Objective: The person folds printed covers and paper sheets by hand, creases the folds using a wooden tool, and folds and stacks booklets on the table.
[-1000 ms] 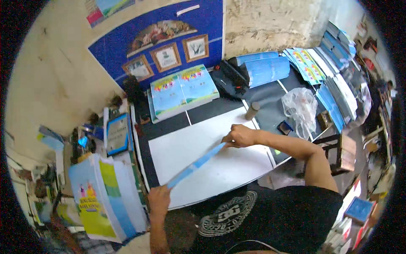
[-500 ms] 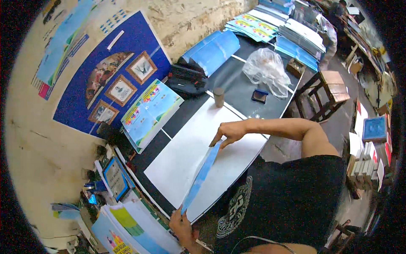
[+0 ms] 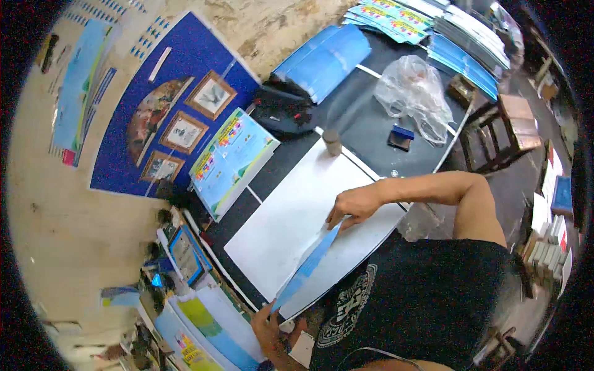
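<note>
Left hand point(image 3: 267, 331) and right hand point(image 3: 357, 205) each pinch one end of a blue strip point(image 3: 314, 262), which lies directly between them, neither being nearer. Its long axis slants from the left hand, lower left, to the right, across a white sheet point(image 3: 278, 229); whether strip and sheet are joined cannot be told. A short grey cylinder point(image 3: 332, 143) stands at the sheet's far corner; around it extends the dark worktop point(image 3: 354, 117), bearing a clear plastic bag point(image 3: 409, 89).

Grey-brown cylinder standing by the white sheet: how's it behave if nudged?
The cylinder could tip if pushed near its top, being taller than wide. Once down, it would probably roll, given its round side. It looks small enough for a one-hand grip; weight can't be judged.
</note>
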{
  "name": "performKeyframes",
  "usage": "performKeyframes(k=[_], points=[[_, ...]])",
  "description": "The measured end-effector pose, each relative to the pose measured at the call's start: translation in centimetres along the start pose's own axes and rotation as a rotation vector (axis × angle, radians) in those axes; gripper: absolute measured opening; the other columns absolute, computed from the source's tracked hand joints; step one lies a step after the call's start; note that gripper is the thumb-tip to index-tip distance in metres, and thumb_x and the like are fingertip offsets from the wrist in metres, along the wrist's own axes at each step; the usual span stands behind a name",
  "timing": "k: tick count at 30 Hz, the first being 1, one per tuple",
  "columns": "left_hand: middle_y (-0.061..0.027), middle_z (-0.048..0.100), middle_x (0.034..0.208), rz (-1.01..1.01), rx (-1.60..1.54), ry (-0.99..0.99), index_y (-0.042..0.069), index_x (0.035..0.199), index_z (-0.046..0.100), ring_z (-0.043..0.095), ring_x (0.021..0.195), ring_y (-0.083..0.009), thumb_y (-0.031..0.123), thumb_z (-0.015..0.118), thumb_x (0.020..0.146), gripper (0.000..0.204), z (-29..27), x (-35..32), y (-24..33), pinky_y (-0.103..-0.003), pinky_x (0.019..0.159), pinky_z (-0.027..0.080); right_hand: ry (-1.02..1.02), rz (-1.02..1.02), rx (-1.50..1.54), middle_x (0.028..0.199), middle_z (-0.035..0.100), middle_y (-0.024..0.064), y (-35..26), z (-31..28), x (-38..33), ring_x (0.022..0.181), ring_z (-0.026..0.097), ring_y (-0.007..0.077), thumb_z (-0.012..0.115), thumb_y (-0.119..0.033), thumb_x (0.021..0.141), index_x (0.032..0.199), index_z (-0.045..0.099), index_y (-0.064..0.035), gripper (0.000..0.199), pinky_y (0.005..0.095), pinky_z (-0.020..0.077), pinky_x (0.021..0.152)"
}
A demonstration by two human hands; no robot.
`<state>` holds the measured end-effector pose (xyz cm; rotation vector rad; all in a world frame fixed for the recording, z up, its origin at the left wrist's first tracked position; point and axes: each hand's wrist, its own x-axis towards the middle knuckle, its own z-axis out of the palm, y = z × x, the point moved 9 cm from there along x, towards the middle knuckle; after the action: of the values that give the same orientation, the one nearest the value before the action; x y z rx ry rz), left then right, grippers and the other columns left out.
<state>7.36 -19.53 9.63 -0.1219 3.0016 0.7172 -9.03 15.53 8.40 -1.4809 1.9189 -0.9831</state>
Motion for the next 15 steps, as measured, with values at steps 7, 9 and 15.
performKeyframes(k=[7, 9, 15], points=[[-0.0153, 0.071, 0.093, -0.206, -0.332, -0.073, 0.013, 0.113, 0.075, 0.063, 0.083, -0.032, 0.02, 0.071, 0.089, 0.025, -0.8, 0.5, 3.4, -0.043, 0.081, 0.048, 0.208, -0.002, -0.222, 0.113, 0.071, 0.0158, -0.3, -3.5, -1.5, 0.087, 0.067, 0.038, 0.064, -0.022, 0.088, 0.121, 0.067, -0.0073, 0.036, 0.0477, 0.0527, 0.082], [-0.0147, 0.072, 0.1, -0.142, -0.286, -0.038, 0.017, 0.117, 0.073, 0.064, 0.089, -0.0309, 0.026, 0.07, 0.091, 0.028, 2.0, -0.9, 0.6, -0.042, 0.083, 0.048, 0.219, 0.079, -0.166, 0.119, 0.07, 0.0169, 0.5, -3.1, -2.4, 0.099, 0.07, 0.031, 0.072, -0.014, 0.079, 0.119, 0.069, -0.0058, 0.041, 0.0416, 0.0531, 0.09], [-0.0134, 0.066, 0.126, -0.125, -0.353, 0.323, 0.009, 0.133, 0.061, 0.064, 0.108, -0.0314, 0.035, 0.068, 0.094, 0.047, 3.6, -1.9, 1.0, -0.044, 0.092, 0.048, 0.462, 0.101, 0.033, 0.127, 0.061, 0.0221, 11.4, 0.4, -2.3, 0.117, 0.06, 0.0314, 0.075, -0.01, 0.087, 0.139, 0.039, 0.005, 0.064, 0.0427, 0.046, 0.102]])
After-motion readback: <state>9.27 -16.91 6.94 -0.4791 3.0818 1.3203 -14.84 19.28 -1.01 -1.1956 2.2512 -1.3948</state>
